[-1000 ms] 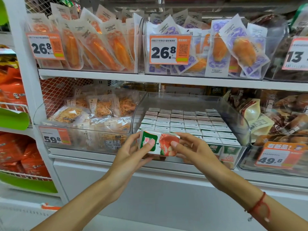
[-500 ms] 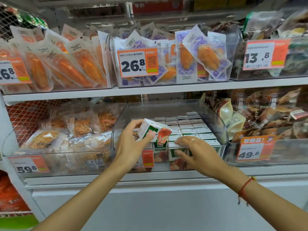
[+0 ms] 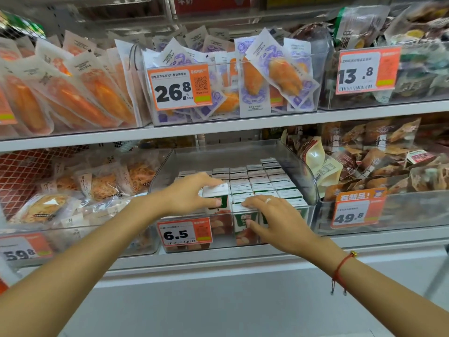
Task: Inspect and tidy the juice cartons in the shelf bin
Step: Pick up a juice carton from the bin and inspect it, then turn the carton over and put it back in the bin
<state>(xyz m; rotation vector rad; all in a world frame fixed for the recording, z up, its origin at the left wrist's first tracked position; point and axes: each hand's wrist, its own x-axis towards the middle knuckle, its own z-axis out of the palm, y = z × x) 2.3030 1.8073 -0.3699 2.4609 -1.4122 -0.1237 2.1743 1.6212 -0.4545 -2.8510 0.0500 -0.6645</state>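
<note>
Head view: a clear shelf bin (image 3: 305, 166) is seen at the centre of the lower shelf (image 3: 218, 257), filled with rows of upright juice cartons (image 3: 257, 182) whose white tops face up. One juice carton (image 3: 215, 197), at the front left of the rows, is gripped by the left hand (image 3: 188, 193), thumb on its front face and fingers curled over its top. The right hand (image 3: 274, 220) is laid with relaxed, open fingers on the front-row cartons at 3 o'clock from it, thumb against the bin's front wall. A 6.5 price tag (image 3: 184, 232) is fixed to the bin's front. At 9 o'clock a second bin (image 3: 80, 239) is filled with clear snack packs. At 3 o'clock a third bin (image 3: 413, 215) is filled with brown packets. At 12 o'clock, on the upper shelf, a bin (image 3: 318, 76) of purple-printed pouches is seen.
</note>
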